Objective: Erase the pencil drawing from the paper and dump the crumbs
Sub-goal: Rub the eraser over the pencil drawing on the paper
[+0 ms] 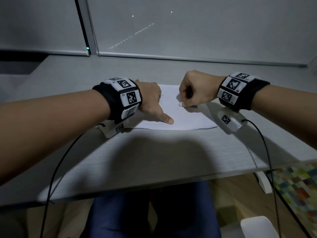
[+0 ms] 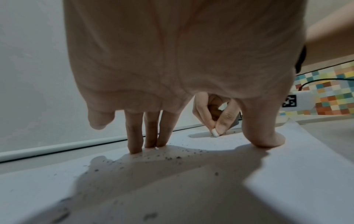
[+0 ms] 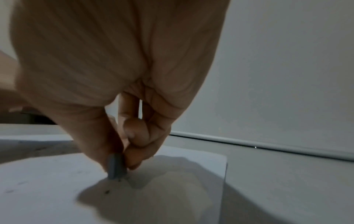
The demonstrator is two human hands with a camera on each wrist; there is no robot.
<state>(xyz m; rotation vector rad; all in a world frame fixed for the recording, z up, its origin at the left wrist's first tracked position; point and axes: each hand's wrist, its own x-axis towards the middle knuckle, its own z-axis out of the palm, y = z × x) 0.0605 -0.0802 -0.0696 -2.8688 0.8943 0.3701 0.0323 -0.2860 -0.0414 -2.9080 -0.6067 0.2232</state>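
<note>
Your paper (image 1: 188, 117) lies flat on the desk (image 1: 154, 155), a plain white sheet with its near edge running roughly parallel to the desk's front. No clear pencil line shows on it in any view; what you can see is a scatter of dark crumbs (image 2: 172, 158), thickest just in front of your left fingertips and thinner toward the sheet's middle, with a few more specks beside the eraser.

Your left hand (image 1: 151, 100) is spread on the left part of the sheet, fingers (image 2: 134, 136) straight and pressed tip-down onto the paper, thumb (image 1: 167, 119) stretched toward you and also planted on it. It holds nothing; it only pins the sheet.

Your right hand (image 1: 197, 90) is curled over the right part of the sheet. Thumb and forefinger pinch a small eraser (image 3: 116, 168), pale and slab-shaped, upright, its lower end touching the paper. The other fingers are tucked into the palm. In the head view only the eraser's white tip shows below your fingertips.

The two hands are near each other but apart, with bare paper between them. Both wrists carry black bands (image 1: 109, 98) with white marker blocks, and dark cables (image 1: 56, 169) trail off the desk toward you.
</note>
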